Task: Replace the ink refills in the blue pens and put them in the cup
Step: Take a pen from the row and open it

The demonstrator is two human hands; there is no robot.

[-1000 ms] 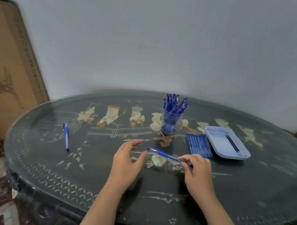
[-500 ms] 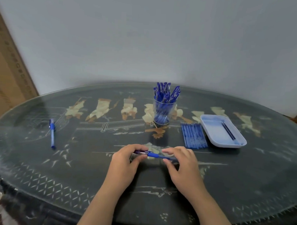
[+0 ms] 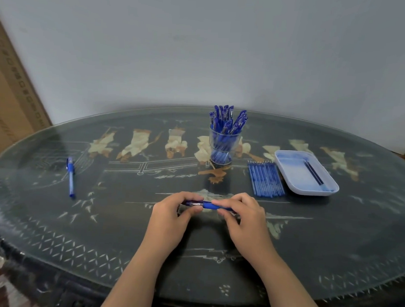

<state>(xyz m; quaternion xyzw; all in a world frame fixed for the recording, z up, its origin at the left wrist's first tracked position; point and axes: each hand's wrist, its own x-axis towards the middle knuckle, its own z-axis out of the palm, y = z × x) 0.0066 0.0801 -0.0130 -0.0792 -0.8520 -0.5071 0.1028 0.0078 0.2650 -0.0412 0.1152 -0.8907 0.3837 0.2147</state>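
A blue pen (image 3: pixel 207 205) lies level between both hands just above the table's middle front. My left hand (image 3: pixel 171 217) grips its left end with curled fingers and thumb. My right hand (image 3: pixel 242 219) pinches its right part, hiding the tip. Behind them stands a clear cup (image 3: pixel 222 146) full of several blue pens. A row of blue refills (image 3: pixel 265 178) lies to the cup's right. Another blue pen (image 3: pixel 70 176) lies alone at the far left.
A pale blue tray (image 3: pixel 289 164) at the right holds one dark refill (image 3: pixel 314 173). The dark oval table (image 3: pixel 123 238) has a glass top with inlaid figures. A cardboard box (image 3: pixel 11 98) leans against the wall at the left.
My left hand closed onto the pen's left end, joining the right hand. The pen came down from a tilt to level, and the camera view shifted slightly right.
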